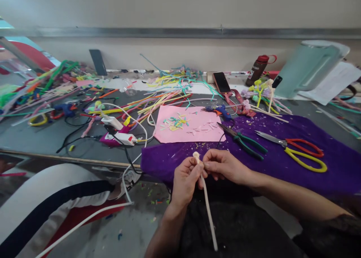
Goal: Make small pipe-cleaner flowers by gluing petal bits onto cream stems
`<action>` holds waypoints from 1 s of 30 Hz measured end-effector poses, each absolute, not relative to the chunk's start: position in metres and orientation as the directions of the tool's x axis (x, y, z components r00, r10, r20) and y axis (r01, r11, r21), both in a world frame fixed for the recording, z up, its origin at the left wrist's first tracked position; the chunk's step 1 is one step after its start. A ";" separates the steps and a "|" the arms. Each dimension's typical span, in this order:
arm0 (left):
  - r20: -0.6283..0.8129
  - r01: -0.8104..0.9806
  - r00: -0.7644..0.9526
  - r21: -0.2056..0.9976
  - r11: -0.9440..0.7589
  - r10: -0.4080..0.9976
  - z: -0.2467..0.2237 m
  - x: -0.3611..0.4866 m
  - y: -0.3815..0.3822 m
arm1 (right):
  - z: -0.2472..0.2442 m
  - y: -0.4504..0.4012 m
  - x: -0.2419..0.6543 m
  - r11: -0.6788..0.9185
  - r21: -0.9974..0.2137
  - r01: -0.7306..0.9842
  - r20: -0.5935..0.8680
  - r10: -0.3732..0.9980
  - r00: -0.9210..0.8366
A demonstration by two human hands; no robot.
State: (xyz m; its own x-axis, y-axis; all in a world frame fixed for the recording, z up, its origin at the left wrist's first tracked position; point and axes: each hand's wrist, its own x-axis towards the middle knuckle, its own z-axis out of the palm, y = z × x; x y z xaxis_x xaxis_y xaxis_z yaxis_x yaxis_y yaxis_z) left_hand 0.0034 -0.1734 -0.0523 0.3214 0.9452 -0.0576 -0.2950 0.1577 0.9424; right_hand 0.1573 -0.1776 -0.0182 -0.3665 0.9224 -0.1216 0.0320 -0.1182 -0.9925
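Note:
A cream pipe cleaner (208,213) with a small knobbed top is held in front of me, its long stem slanting down toward my lap. My left hand (184,179) is closed around it just under the knob, thumb and fingers pressed together. Close beside, my right hand (227,166) pinches at the same spot, its fingertips touching the stem by the left thumb; exactly what lies between them is partly hidden. Both hands are over the near edge of a purple cloth (175,158). Beyond them lies a pink sheet (163,135) bearing short cut pieces of pipe cleaner (178,122).
Dark-handled pliers (248,143) and red-and-yellow scissors (299,151) rest on the cloth at right. A blue glue gun (224,112), phone (222,82), bottle (257,70) and pitcher (310,68) stand farther back. At left are a power strip (121,138) with cables and a person's leg (62,198).

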 end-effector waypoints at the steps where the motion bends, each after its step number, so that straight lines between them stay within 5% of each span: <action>1: -0.055 -0.275 0.304 0.951 0.143 0.951 -0.051 0.002 -0.171 | -0.015 -0.176 0.158 -0.077 -0.995 0.063 -0.095 0.929 -0.358; 13: -0.170 -0.253 0.304 0.934 0.252 0.937 -0.014 -0.018 -0.108 | 0.004 -0.143 0.201 0.444 -0.754 0.485 0.161 0.840 -0.518; 24: -0.384 -0.177 0.380 0.863 0.474 0.842 -0.017 -0.017 -0.053 | -0.014 -0.119 0.209 0.546 -0.651 0.527 0.291 0.821 -0.490; 30: -0.448 -0.128 0.385 0.840 0.528 0.807 -0.021 -0.014 -0.050 | -0.020 -0.117 0.200 0.638 -0.465 0.614 0.353 0.769 -0.532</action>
State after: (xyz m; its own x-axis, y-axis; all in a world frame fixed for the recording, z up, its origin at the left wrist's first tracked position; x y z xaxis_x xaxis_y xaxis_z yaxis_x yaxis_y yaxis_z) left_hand -0.0136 -0.0504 -0.0207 0.3851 0.8066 -0.4484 -0.1283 0.5279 0.8395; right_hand 0.2001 -0.1174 -0.0198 -0.5323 0.7694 0.3533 0.6136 0.6381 -0.4652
